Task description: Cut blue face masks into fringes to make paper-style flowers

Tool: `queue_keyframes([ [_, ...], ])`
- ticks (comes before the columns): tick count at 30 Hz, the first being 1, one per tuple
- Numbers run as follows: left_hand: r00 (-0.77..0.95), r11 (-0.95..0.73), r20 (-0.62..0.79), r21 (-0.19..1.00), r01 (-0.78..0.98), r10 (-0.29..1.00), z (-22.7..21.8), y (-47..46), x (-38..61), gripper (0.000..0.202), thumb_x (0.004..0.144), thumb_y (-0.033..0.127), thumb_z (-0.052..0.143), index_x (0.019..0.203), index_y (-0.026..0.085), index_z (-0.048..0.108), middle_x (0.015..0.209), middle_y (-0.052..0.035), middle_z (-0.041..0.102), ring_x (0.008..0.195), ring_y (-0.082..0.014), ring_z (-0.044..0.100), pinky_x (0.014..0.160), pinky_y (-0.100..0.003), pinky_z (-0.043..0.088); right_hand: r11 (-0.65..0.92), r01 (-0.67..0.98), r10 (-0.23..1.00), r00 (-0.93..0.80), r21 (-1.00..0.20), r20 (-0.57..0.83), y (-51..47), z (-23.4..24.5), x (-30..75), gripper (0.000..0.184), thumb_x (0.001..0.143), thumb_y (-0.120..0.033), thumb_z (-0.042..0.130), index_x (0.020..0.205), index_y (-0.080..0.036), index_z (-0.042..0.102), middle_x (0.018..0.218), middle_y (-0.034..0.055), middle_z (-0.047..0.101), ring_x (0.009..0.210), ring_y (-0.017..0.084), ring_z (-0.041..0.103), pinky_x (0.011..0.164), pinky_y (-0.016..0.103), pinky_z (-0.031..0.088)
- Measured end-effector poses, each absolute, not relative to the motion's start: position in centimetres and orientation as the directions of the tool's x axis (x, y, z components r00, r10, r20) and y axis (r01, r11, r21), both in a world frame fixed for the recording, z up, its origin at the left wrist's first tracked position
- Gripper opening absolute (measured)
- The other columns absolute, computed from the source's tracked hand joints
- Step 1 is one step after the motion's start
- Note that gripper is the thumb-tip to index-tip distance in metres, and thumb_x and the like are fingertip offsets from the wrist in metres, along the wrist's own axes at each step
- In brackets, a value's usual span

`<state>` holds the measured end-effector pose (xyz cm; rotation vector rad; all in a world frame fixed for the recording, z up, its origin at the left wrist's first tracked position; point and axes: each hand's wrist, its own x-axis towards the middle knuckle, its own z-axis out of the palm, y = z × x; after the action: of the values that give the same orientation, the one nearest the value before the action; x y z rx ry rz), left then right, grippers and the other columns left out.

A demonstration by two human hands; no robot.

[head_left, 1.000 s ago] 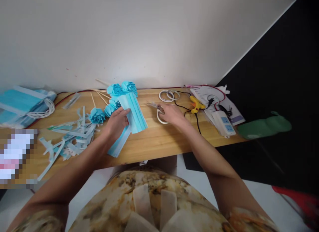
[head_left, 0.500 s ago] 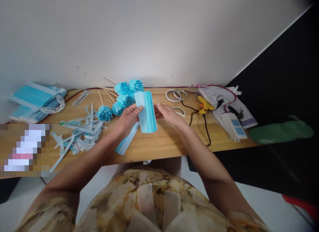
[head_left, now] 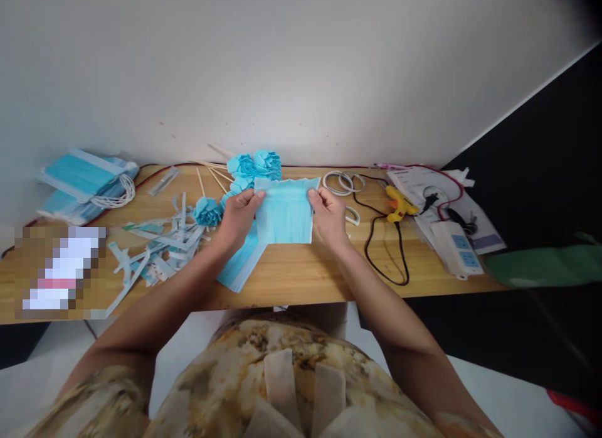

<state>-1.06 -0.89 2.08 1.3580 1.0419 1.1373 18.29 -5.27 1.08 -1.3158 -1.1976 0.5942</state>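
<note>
Stretched out flat between both hands is a light blue face mask sheet, its pleats spread and no ear loops visible on it. My left hand pinches its left edge, thumb on top. On the right edge, my right hand grips the upper corner the same way. Beneath my left hand, a pleated blue mask piece lies on the table. Just behind the held sheet are several blue fabric flowers on wooden sticks; one single flower rests nearer my left wrist.
Cut strips lie in a pile on the wooden table. Packed masks with white cords sit at the back left. Tape rolls, a yellow glue gun, its cable, papers and a power strip occupy the right side.
The mask sheet has been opened out from a narrow pleated form into a wide sheet. My right hand has taken hold of its right edge. The view has shifted slightly.
</note>
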Motion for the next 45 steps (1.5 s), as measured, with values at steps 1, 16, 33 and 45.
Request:
queue_keyframes([
  [1,0.183,-0.074,0.077,0.997,-0.024,0.980,2.0,-0.9,-1.0,0.046,0.085,0.041,0.070,0.055,0.018,0.044,0.053,0.0051,0.033,0.050,-0.0075,0.031,0.046,-0.022,0.026,0.228,0.287,0.883,0.341,-0.930,0.322,-5.3,1.1,18.3,0.047,0.092,-0.051,0.057,0.062,-0.022,0.035,0.061,-0.0041,0.028,0.059,0.012,0.029,0.055,0.027,0.026],
  [16,0.419,0.033,0.054,0.980,-0.199,0.906,1.6,0.4,-0.6,0.038,0.070,0.034,0.084,0.101,0.016,0.071,0.093,-0.0043,0.074,0.083,-0.0190,0.067,0.079,-0.033,0.053,0.124,-0.060,0.991,0.056,-0.991,0.120,-3.6,1.3,19.8,0.038,0.072,-0.047,0.080,0.101,-0.025,0.067,0.089,0.0008,0.067,0.083,0.017,0.060,0.074,0.029,0.053],
  [33,0.446,-0.211,0.226,0.974,-0.083,0.866,0.9,0.0,-2.3,0.019,0.080,0.016,0.060,0.069,0.018,0.075,0.075,-0.0026,0.067,0.070,-0.0122,0.058,0.069,-0.026,0.043,-0.111,-0.261,0.979,-0.193,-0.959,-0.061,-4.6,-0.4,21.1,0.074,0.082,-0.083,0.045,0.125,-0.028,0.068,0.094,0.0044,0.074,0.087,0.021,0.070,0.077,0.034,0.055],
  [45,0.420,-0.068,0.130,0.985,-0.159,0.898,0.0,0.4,-2.2,0.015,0.086,0.025,0.059,0.091,0.020,0.072,0.076,0.0000,0.061,0.068,-0.0118,0.053,0.063,-0.024,0.041,0.057,0.213,0.998,-0.050,-0.975,0.047,-4.5,-1.7,20.5,0.033,0.079,-0.054,0.073,0.080,-0.021,0.075,0.072,-0.0010,0.065,0.065,0.012,0.052,0.064,0.027,0.042],
])
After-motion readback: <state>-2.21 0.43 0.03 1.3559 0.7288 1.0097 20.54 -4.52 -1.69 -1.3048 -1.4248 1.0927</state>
